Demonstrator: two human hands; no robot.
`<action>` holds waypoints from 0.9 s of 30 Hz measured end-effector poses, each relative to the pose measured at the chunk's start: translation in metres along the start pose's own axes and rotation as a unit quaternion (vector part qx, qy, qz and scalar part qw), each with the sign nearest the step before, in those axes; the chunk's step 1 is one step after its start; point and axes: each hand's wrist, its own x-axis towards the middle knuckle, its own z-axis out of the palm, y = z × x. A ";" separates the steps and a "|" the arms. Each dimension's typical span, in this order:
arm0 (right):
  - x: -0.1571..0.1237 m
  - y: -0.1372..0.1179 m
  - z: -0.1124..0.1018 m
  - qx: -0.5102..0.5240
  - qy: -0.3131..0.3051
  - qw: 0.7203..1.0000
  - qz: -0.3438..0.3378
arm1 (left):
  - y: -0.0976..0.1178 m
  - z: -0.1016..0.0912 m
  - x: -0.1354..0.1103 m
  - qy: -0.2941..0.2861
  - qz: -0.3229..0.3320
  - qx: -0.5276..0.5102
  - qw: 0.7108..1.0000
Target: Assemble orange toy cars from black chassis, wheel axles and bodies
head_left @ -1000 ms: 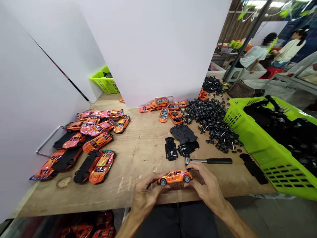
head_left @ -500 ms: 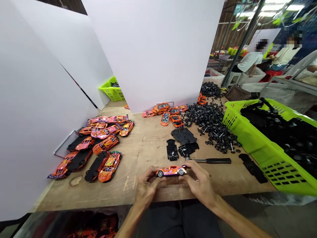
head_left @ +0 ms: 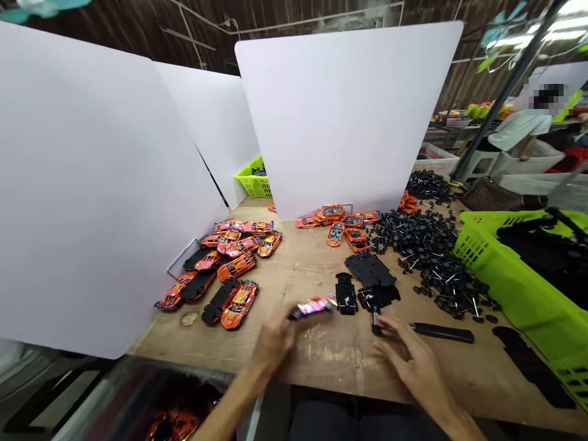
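Note:
My left hand (head_left: pixel 272 338) is closed on the rear of an orange and pink toy car (head_left: pixel 315 305), held just above the table; both are blurred by motion. Over the table to the right, my right hand (head_left: pixel 411 355) has its fingers apart and holds nothing. Its fingertips are by the head of a hammer (head_left: pixel 441 332), whose black handle points right. Black car chassis plates (head_left: pixel 346 294) lie beyond the hands. To the left is a group of finished-looking orange toy cars (head_left: pixel 240 304), some upside down.
Wheel axles (head_left: pixel 427 251) are heaped at the right, beside a green crate (head_left: pixel 509 275) of black parts. Orange car bodies (head_left: pixel 335 233) lie by the white partition (head_left: pixel 344 122). A black chassis (head_left: pixel 528 361) rests near the front right edge. More cars (head_left: pixel 174 425) sit below the table.
My hands have parted: the left carries the toy car leftward, while the right has let go of it and moved right. The view has turned left and tilted up.

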 end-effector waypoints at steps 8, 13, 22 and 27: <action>0.035 0.015 -0.025 -0.065 0.071 0.995 -0.004 | -0.057 -0.112 0.084 0.222 0.038 0.293 0.929; 0.109 0.019 -0.006 -0.146 0.082 0.986 -0.017 | -0.014 -0.025 0.111 0.124 -0.014 0.054 0.991; 0.170 0.020 0.023 -0.365 -0.098 0.925 -0.035 | 0.036 0.100 0.165 -0.026 -0.005 -0.048 0.999; 0.173 0.018 0.009 -0.356 -0.129 0.921 -0.091 | 0.047 0.092 0.145 -0.090 0.144 0.004 0.985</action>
